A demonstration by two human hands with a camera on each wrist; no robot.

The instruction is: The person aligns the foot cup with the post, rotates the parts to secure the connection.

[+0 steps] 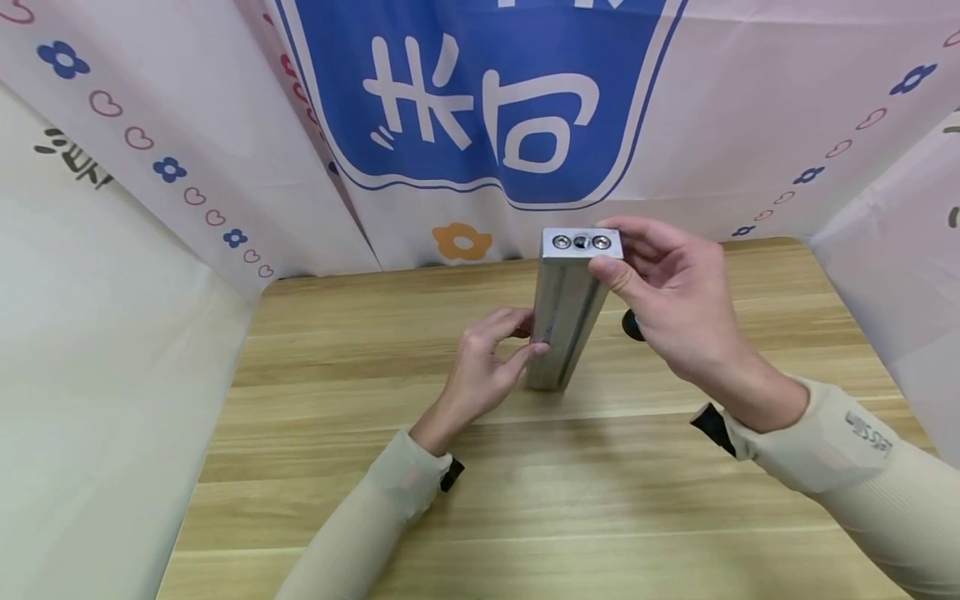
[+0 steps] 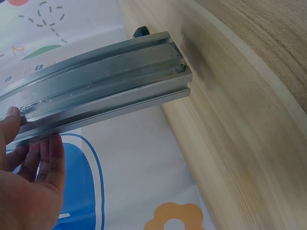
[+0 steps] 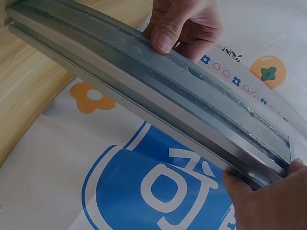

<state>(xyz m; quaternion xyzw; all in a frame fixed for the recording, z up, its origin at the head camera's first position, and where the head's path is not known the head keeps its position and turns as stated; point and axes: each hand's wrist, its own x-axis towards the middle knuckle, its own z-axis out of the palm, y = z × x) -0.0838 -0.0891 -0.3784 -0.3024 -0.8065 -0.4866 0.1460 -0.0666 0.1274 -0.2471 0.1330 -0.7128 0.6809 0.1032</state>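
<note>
A silver aluminium extrusion profile (image 1: 570,312) stands nearly upright, its end face with two screws and a hole between them turned up. My right hand (image 1: 678,292) grips the top end from the right, thumb on the near side and fingers behind. Lower down, the left hand (image 1: 487,362) pinches the left edge between thumb and fingers. The left wrist view shows the profile (image 2: 110,79) with its grooves running lengthwise and its lower end right at the wooden table. Small scuffs or flecks mark the profile (image 3: 158,91) in the right wrist view.
A small black rounded object (image 1: 633,326) sits on the wooden table (image 1: 337,400), partly hidden behind the right hand. White cloth printed with a blue sign (image 1: 480,158), flowers and hearts hangs behind the table; white panels stand at both sides.
</note>
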